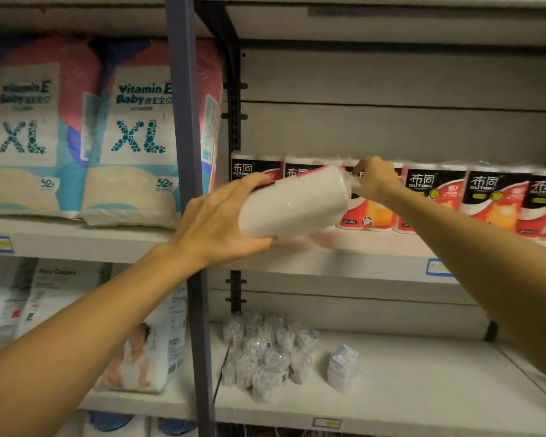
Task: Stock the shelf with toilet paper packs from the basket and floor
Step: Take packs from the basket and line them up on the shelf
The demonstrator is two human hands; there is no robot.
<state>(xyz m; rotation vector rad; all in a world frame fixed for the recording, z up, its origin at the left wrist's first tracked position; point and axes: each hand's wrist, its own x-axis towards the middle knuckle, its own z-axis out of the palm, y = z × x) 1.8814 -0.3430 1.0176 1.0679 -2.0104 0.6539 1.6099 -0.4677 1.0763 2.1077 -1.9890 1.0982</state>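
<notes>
L hand (216,220) grip clasps pack (293,205) base; R hand (374,178) pinches its top wrap.

Diaper bags (130,134), upper left shelf: showing "Vitamin E Baby" with Chinese characters, a large dotted "XL", and "52" near the bottom; the left-hand bag is reading the same, blurred.
Paper packs (435,197), middle right shelf: carrying "布同" over "BUTONG" on black panels, and "2rolls" low on one pack.
Lower diaper pack (56,280): showing "Baby Diapers", faint.
Shelf tags (437,268), blue-edged: print is staying unreadable.
Small wrapped packs (342,365), bottom shelf: print too small to read.
</notes>
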